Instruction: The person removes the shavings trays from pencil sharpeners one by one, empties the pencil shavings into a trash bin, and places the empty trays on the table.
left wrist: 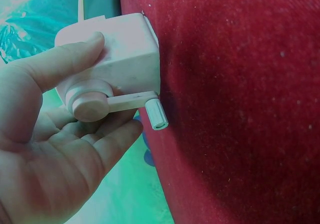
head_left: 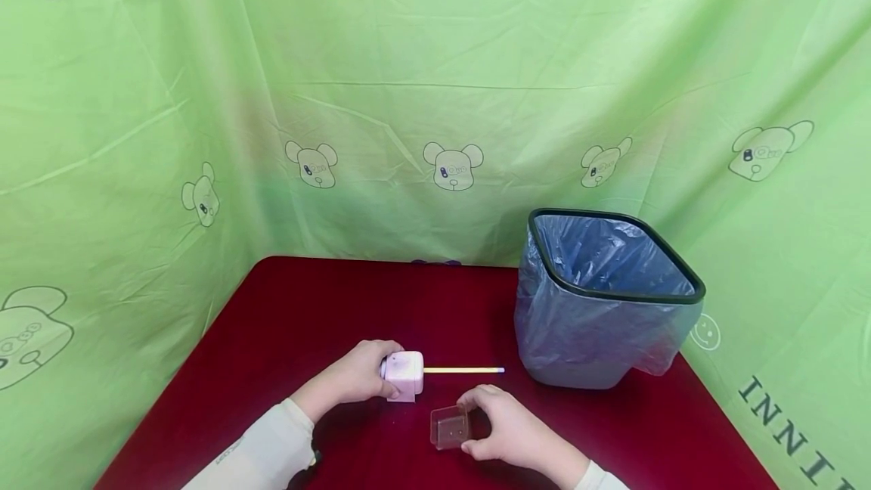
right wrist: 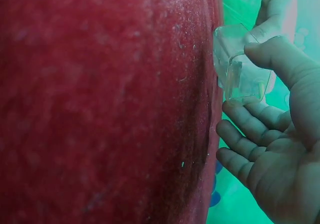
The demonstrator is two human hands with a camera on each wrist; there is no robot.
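My left hand (head_left: 362,373) grips a pink crank pencil sharpener (head_left: 404,373) around its body, thumb on one face and fingers beneath. Its crank handle (left wrist: 156,113) shows in the left wrist view. A yellow pencil (head_left: 464,370) sticks out of the sharpener's far end, pointing right toward the bin. In my right hand (head_left: 506,429) a small clear plastic box (head_left: 449,428), the shavings tray by its look, is pinched between thumb and fingertips. The right wrist view shows this clear box (right wrist: 242,67) see-through, with the left hand behind it.
A grey bin (head_left: 578,376) lined with a bluish plastic bag stands at the right, its black rim (head_left: 615,296) facing up. Red cloth covers the table (head_left: 340,301). Green printed curtains (head_left: 442,51) hang behind and along both sides. Tiny specks dot the cloth in the wrist views.
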